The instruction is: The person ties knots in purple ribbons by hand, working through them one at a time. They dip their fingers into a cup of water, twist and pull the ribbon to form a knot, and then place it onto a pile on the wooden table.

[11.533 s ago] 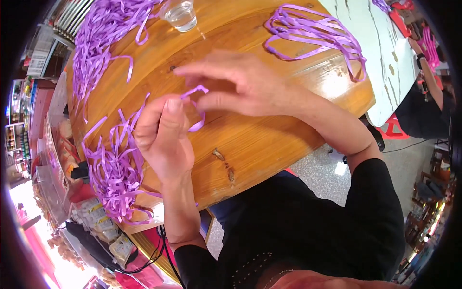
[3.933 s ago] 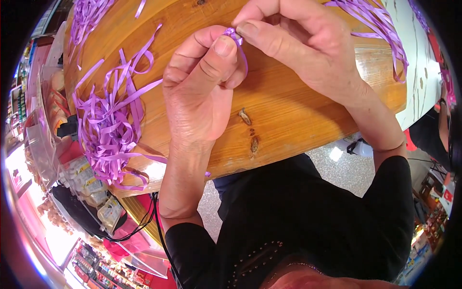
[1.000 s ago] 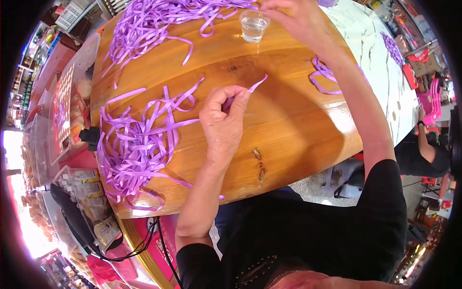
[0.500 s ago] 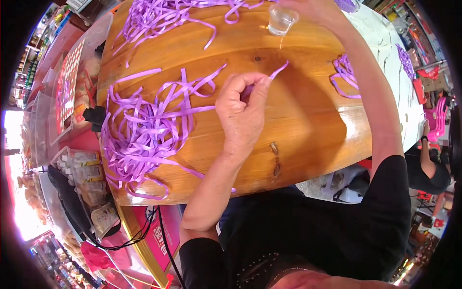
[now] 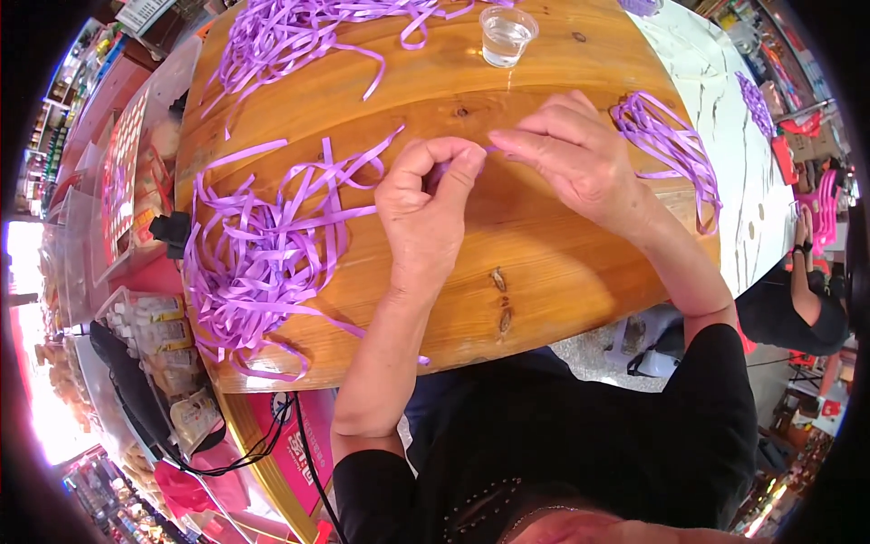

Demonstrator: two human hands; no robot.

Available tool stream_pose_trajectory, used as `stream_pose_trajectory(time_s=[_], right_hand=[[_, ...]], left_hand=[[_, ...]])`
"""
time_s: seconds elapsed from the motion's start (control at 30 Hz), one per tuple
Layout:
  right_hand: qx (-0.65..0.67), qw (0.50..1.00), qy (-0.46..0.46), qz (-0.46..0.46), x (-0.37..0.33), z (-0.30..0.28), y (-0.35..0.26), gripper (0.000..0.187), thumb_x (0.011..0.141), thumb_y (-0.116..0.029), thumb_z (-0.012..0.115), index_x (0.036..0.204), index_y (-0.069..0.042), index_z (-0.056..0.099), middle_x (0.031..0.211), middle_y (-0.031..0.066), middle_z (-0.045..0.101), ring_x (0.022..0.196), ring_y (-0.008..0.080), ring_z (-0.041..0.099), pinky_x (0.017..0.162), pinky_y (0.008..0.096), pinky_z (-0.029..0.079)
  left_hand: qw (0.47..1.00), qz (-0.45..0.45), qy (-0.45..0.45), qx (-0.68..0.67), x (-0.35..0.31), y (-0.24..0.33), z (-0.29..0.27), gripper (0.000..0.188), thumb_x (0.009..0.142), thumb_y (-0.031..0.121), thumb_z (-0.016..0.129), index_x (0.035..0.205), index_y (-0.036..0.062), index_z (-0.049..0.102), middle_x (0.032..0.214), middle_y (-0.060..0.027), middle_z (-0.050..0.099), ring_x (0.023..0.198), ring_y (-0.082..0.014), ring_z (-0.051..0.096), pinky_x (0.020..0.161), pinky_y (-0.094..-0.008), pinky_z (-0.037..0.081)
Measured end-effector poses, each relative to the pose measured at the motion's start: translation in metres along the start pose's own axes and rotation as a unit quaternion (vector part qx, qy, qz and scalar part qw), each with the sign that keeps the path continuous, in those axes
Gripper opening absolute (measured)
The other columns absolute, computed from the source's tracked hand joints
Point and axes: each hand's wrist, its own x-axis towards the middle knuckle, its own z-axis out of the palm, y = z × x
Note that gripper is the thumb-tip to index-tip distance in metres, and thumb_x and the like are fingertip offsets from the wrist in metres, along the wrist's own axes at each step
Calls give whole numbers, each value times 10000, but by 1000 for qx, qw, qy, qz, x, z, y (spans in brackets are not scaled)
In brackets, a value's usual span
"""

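In front of me, above the wooden table, my left hand point(image 5: 420, 213) is closed with a purple ribbon point(image 5: 355, 212) pinched between thumb and forefinger. The ribbon trails left from this hand into a loose tangle of purple ribbons point(image 5: 263, 263). My right hand point(image 5: 580, 161) is beside the left, thumb and fingertips pressed together at the ribbon's short end; its fingers partly hide that tip. Beyond both hands stands a clear plastic cup point(image 5: 507, 38) of water. To the right of my right hand lies a smaller bundle of purple ribbons point(image 5: 691, 156).
Another heap of purple ribbons point(image 5: 299, 36) lies at the table's far left. The wooden table point(image 5: 535, 313) meets a white marbled surface point(image 5: 757, 208) on the right. Packed bins point(image 5: 159, 331) and black cables point(image 5: 294, 426) line the left side. A person point(image 5: 793, 308) sits at the far right.
My right hand has left the cup and come down to the ribbon end beside my left hand. The left hand keeps its pinch; the view has shifted slightly.
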Motion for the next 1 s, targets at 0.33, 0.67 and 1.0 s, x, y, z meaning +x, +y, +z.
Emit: stream_pose_trajectory(time_s=[0.33, 0.67, 1.0], right_hand=[[81, 987, -39, 133, -1, -11, -10, 123, 704, -27, 724, 810, -26, 662, 744, 49, 575, 657, 173, 535, 590, 277, 405], [735, 547, 29, 399, -12, 13, -11, 247, 838, -71, 616, 1074, 0, 636, 851, 43, 604, 802, 137, 521, 718, 281, 406], [371, 888, 77, 260, -8, 27, -7, 288, 804, 18, 635, 1091, -14, 639, 876, 34, 618, 849, 134, 574, 727, 249, 452]], left_hand=[[955, 193, 3, 226, 7, 13, -5, 92, 737, 10, 713, 795, 24, 644, 698, -37, 526, 602, -100, 473, 534, -218, 377], [987, -55, -31, -147, 3, 1, 5, 99, 816, -13, 645, 901, 32, 620, 774, 43, 550, 668, -36, 464, 612, -177, 392], [998, 66, 8, -3, 0, -15, 6, 101, 802, -24, 649, 894, 15, 641, 826, 28, 529, 687, -37, 446, 611, -175, 377]])
